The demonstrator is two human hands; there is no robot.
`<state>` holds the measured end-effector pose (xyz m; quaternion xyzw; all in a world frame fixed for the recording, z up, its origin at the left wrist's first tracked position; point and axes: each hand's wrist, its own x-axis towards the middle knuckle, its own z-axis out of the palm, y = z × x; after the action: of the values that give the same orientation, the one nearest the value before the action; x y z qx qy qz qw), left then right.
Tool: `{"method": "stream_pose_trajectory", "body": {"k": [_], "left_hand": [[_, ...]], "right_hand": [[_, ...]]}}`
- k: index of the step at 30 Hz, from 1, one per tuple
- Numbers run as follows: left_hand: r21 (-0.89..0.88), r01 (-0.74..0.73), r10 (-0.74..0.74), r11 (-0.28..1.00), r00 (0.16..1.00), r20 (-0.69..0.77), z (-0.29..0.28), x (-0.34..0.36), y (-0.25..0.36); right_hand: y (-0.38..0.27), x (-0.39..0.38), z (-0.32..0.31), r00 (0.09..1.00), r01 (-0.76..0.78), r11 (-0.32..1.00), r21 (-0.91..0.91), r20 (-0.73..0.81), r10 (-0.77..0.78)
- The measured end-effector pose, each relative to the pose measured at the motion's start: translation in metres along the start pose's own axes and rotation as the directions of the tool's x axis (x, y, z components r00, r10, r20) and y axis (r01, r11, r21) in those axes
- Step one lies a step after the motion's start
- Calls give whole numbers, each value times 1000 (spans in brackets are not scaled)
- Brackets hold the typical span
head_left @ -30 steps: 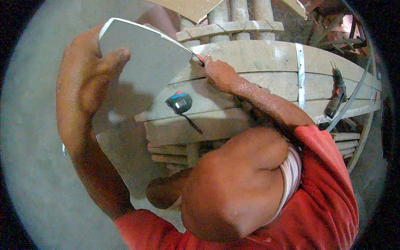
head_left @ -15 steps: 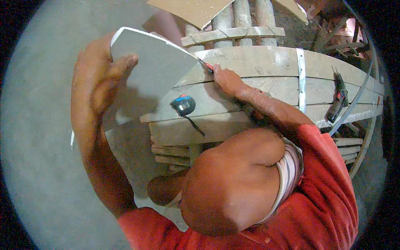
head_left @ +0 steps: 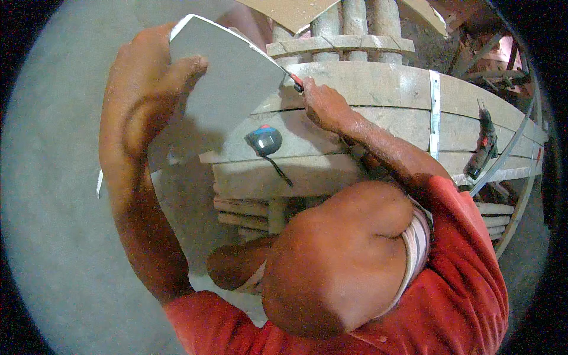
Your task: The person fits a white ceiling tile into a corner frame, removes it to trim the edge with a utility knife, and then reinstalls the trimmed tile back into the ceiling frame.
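My left hand [head_left: 145, 89] grips a grey sheet of plasterboard [head_left: 234, 83] with a white broken edge, its thumb lying on the grey face and its fingers hidden behind. The sheet is tilted, one side over the near planks. In my right hand [head_left: 325, 105] is a red and black utility knife [head_left: 297, 81], closed in the fist, with its tip at the sheet's far right edge. A dark tape measure [head_left: 266, 142] with a black strap rests on the planks [head_left: 331, 133], between the sheet and my right forearm.
Across the planks lies a metal straightedge [head_left: 435, 112]. Farther right is a cordless drill [head_left: 484, 142], beside a curved metal strip [head_left: 506, 145]. Brown board [head_left: 290, 10] and tied round poles [head_left: 355, 26] are at the far side. My bent knee [head_left: 331, 254] is close below the planks.
The plasterboard and my left hand have moved up and slightly right. My right hand with the knife has shifted a little the same way, still at the sheet's edge. The view has shifted slightly.
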<state>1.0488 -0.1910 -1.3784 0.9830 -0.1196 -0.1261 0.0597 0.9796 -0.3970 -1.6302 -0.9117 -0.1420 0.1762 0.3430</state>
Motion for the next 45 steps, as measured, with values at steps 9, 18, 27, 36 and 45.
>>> {"method": "stream_pose_trajectory", "body": {"k": [9, 18, 27, 36, 45], "left_hand": [[-156, 19, -18, 988, 1000, 4, -4, -5, 4], [-220, 55, -42, 974, 997, 60, -6, -9, 5], [-103, 13, -18, 995, 999, -41, -8, -12, 2], [-330, 96, -89, 939, 995, 36, -4, -5, 9], [-74, 2, -2, 997, 1000, -1, -9, -1, 3]], "right_hand": [[-20, 0, -13, 1000, 17, 1000, 16, 0, -17], [-11, -8, -1, 999, -24, 999, -45, 38, 26], [-21, 5, -12, 997, 65, 996, -59, -27, -67], [26, 15, 27, 999, -1, 1000, -10, 52, 2], [10, 14, 19, 994, -42, 994, -99, 95, 51]]}}
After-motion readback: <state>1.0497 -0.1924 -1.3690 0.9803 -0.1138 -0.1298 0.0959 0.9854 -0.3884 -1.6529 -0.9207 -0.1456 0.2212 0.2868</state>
